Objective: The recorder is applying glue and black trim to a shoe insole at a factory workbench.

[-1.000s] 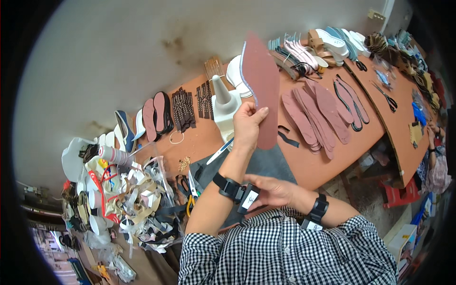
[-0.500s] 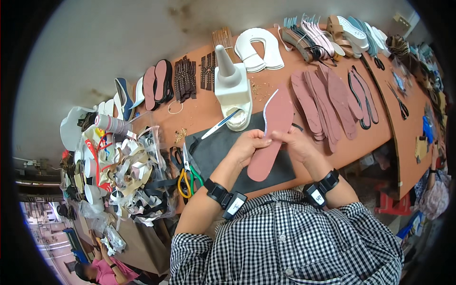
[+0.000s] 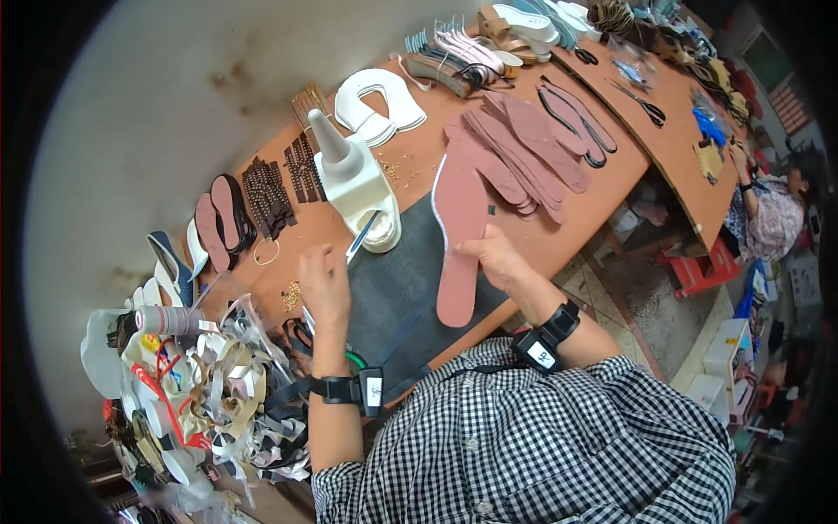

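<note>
My right hand [image 3: 499,259] grips a dusty-pink shoe insole [image 3: 463,210] near its narrow part, thumb on top. A thin white line runs along the insole's left edge. My left hand [image 3: 326,284] is raised with bent, parted fingers and nothing visible in it. Just right of that hand, a slim blue-and-white stick [image 3: 363,234] leans on the round cup of a white container [image 3: 360,186] with a grey cone. White paste [image 3: 379,230] shows in the cup. Under the insole and the container's near end lies a dark mat [image 3: 397,293].
Pink insoles [image 3: 524,157] lie stacked beyond the held one. White U-shaped pieces [image 3: 381,105] and dark studded strips [image 3: 268,196] lie at the back. A heap of straps and scraps [image 3: 236,384] is at left. Scissors [image 3: 648,109] rest at right; another person [image 3: 772,210] sits there.
My left hand has let go of the insole and moved left toward the stick. The right hand keeps the insole, now more upright. The whole view has turned to the right.
</note>
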`<state>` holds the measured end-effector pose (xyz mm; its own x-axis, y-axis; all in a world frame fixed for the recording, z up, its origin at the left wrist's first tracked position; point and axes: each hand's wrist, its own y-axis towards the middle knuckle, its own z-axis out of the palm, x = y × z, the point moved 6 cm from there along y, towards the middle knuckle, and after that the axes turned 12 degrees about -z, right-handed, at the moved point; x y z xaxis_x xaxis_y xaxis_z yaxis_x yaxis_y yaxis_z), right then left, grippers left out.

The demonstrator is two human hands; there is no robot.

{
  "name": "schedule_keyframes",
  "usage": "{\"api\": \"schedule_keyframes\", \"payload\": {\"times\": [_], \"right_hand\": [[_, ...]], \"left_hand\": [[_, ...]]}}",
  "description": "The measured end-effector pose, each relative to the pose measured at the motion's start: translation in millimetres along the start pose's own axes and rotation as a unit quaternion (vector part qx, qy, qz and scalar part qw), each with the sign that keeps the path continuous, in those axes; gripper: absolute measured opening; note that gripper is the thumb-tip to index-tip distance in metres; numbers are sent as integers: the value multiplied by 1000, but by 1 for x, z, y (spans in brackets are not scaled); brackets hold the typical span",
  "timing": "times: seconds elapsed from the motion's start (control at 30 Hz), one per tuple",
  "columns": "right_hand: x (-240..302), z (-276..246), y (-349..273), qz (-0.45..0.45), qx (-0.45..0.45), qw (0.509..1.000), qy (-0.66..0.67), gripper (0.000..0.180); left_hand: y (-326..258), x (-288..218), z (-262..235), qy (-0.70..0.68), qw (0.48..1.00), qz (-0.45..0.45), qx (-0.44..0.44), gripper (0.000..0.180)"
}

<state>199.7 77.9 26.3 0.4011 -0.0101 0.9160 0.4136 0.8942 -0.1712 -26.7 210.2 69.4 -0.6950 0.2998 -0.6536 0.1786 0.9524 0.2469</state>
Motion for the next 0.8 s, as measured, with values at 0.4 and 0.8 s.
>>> {"api": "schedule_keyframes", "payload": {"times": [0.4, 0.8], "right_hand": [[9, 1, 40, -17, 57, 998, 35, 24], [32, 8, 58, -31, 46, 995, 87, 26]], "left_hand": [[-5, 20, 22, 67, 991, -101, 63, 41], [-14, -25, 20, -242, 945, -164, 145, 17]]}}
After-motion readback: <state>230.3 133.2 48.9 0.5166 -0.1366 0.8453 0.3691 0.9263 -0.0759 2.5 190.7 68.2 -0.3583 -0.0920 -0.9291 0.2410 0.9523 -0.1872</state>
